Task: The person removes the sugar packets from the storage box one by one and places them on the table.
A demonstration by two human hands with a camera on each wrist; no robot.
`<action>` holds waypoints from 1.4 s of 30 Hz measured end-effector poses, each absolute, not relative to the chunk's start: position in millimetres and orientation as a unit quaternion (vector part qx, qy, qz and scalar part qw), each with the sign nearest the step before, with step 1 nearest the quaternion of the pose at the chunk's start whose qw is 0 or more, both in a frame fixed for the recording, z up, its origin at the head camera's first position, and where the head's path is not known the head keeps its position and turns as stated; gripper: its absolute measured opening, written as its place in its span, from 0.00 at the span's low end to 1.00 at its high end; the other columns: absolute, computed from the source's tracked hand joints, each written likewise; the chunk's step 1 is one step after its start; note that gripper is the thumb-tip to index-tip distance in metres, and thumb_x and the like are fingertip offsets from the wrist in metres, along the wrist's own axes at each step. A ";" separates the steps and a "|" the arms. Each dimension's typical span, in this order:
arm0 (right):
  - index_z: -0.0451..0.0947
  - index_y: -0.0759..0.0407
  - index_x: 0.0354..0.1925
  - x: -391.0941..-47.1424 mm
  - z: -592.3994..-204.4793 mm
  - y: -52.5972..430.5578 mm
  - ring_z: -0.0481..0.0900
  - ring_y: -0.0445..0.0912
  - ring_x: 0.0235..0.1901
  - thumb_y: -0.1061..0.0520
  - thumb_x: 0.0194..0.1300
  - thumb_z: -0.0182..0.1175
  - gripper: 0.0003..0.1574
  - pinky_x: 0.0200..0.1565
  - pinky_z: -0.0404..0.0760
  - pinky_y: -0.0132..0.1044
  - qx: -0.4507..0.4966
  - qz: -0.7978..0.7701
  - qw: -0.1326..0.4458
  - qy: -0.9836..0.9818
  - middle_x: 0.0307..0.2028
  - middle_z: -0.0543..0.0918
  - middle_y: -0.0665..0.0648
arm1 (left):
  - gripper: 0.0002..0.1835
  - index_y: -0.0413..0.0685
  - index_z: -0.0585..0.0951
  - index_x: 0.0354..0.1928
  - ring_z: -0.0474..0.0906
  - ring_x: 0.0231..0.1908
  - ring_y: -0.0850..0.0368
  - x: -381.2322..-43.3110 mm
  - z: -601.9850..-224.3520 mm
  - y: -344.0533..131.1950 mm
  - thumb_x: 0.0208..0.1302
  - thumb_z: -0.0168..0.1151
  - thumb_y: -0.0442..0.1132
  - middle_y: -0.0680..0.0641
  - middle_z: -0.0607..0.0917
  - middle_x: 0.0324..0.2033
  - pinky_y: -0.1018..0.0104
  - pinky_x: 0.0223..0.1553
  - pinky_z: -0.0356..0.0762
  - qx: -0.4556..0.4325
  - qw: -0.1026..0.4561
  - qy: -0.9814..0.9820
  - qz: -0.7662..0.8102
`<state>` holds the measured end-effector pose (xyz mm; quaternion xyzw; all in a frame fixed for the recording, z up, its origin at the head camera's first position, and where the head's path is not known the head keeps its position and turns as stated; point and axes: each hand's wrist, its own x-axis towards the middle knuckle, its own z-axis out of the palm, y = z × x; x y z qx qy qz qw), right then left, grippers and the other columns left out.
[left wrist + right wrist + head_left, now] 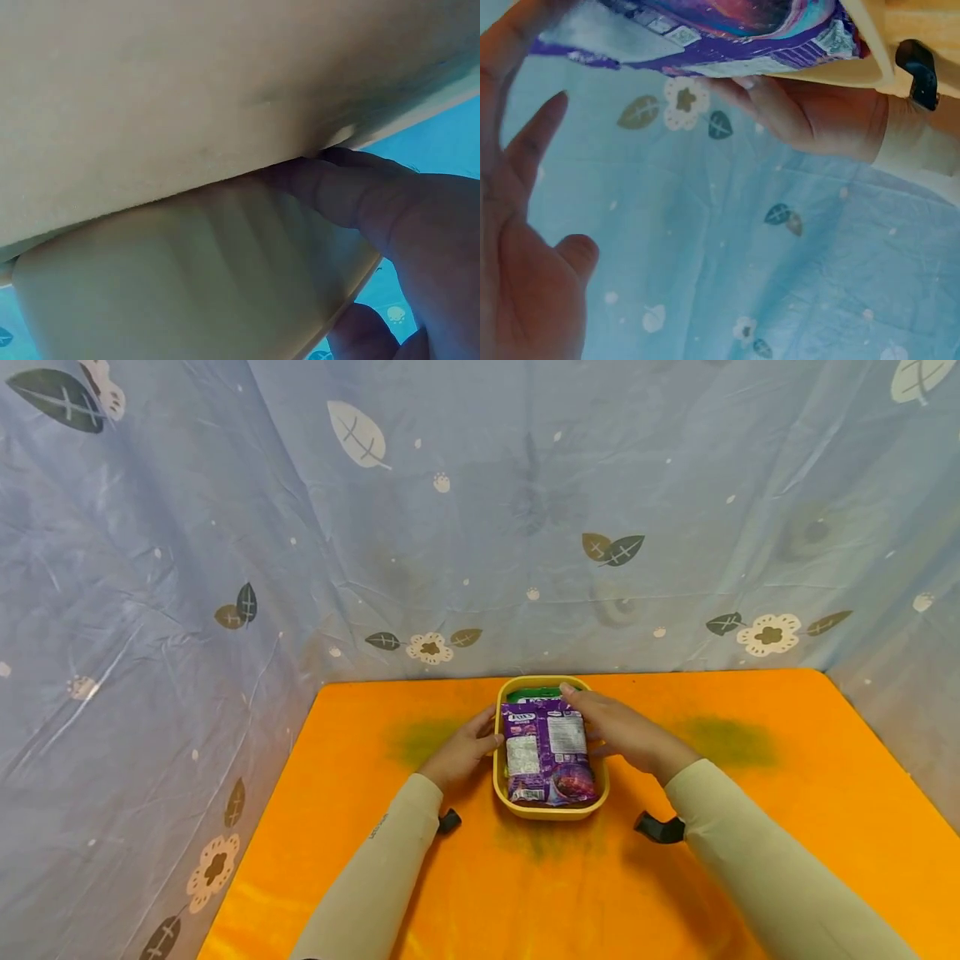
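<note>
A yellow plastic container (551,814) stands on the orange table, filled with snack packets. Uppermost is a purple packet (546,760), with printed labels and a barcode; behind it a green packet (534,694) shows at the far end. My left hand (467,750) holds the container's left side, thumb at the rim and fingers along the outer wall (172,277), reaching down to the base. My right hand (626,733) is at the right side, its fingers spread and extended over the far right corner beside the packets. The right wrist view shows its palm (536,292) facing the purple packet.
Around the container lies the orange table (360,743), with dark greenish stains. A pale blue curtain (480,527) printed with leaves and flowers rises behind it and on both sides. Black curved pieces (660,827) show beside both wrists.
</note>
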<state>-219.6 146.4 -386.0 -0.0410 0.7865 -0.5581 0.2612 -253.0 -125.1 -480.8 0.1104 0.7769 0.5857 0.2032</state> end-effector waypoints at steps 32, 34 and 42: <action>0.76 0.42 0.58 -211.2 -440.8 125.3 0.76 0.59 0.48 0.59 0.54 0.71 0.33 0.44 0.80 0.49 -0.091 -0.633 0.268 0.721 0.58 0.67 0.62 | 0.31 0.71 0.57 0.73 0.59 0.66 0.59 -252.3 -485.8 -127.6 0.70 0.53 0.53 0.58 0.65 0.67 0.55 0.65 0.56 0.107 0.200 0.785 0.576; 0.74 0.41 0.59 -210.5 -441.8 124.8 0.77 0.59 0.47 0.59 0.54 0.72 0.35 0.43 0.81 0.50 -0.097 -0.630 0.269 0.722 0.56 0.68 0.63 | 0.31 0.70 0.58 0.73 0.60 0.65 0.58 -252.0 -485.7 -128.0 0.70 0.53 0.52 0.58 0.66 0.66 0.55 0.65 0.56 0.107 0.198 0.786 0.575; 0.73 0.36 0.59 -208.2 -442.0 125.1 0.78 0.57 0.44 0.57 0.53 0.73 0.37 0.41 0.82 0.48 -0.119 -0.589 0.237 0.763 0.55 0.70 0.60 | 0.32 0.70 0.58 0.72 0.61 0.64 0.61 -251.5 -485.6 -126.1 0.69 0.55 0.53 0.59 0.67 0.65 0.58 0.65 0.58 0.103 0.199 0.778 0.587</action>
